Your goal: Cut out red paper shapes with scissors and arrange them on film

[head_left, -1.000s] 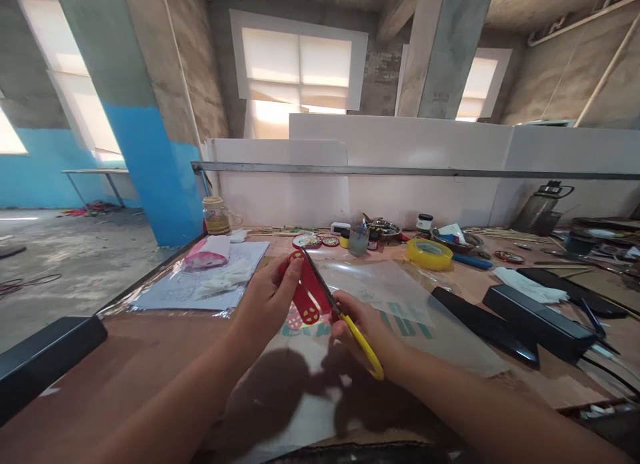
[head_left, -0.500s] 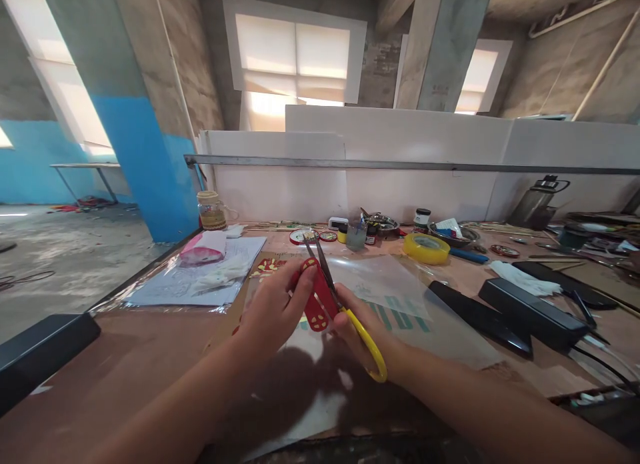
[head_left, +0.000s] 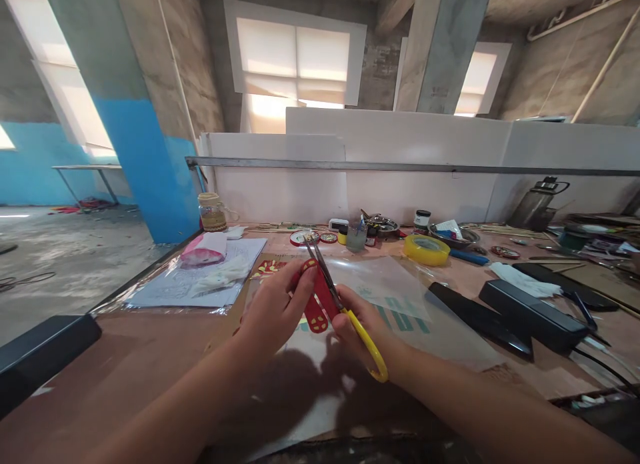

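Observation:
My left hand pinches a red cut-out piece with pale yellow spots between thumb and fingers, above the table. My right hand is closed around the yellow handles of a pair of scissors. The dark blades point up and away and run along the right edge of the red piece, close together. A narrow red strip lies beside the blades, partly split from the piece by a slit. Beneath the hands is a translucent sheet over green lettering. Red-and-yellow cut material shows behind my left hand.
Papers with a pink-and-white packet lie at left. A roll of yellow tape, a jar of brushes and small tins line the back. Black boxes lie at right, another at left. A lidded glass mug stands back left.
The scissor blades have drawn closer together along the red piece. Both hands stay in nearly the same place.

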A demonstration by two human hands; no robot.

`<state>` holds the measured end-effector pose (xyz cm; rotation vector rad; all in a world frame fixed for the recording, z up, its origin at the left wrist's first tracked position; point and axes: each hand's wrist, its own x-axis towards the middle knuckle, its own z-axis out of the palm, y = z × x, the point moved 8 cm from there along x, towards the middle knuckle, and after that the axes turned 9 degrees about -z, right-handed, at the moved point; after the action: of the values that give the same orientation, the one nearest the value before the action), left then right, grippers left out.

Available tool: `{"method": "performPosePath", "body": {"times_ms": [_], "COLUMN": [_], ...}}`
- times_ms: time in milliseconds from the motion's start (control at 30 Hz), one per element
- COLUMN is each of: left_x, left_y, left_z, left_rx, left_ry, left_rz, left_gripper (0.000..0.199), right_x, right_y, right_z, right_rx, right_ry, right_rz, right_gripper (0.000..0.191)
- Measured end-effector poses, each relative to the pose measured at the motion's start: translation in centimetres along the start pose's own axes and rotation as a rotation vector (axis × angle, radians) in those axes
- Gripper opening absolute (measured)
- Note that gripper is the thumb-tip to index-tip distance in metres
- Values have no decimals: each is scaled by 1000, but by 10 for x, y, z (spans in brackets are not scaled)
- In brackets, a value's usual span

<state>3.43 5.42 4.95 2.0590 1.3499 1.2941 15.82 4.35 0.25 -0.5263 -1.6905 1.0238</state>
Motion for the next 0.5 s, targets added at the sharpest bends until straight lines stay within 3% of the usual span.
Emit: {"method": "performPosePath", "body": {"times_ms": [200,500], "left_x": [4,6], "left_y": [-1,-15], "left_z": [-5,-9], "left_rx": [-61,-414], "left_ry": [-14,6], "left_rz": [-21,-239], "left_gripper": [34,31], "right_x": [2,1], "right_y": [3,12], "right_z": [-3,-9], "right_rx": [12,-89], "right_ry": [-5,-24], "right_rz": [-5,4], "right_gripper": [64,59]}}
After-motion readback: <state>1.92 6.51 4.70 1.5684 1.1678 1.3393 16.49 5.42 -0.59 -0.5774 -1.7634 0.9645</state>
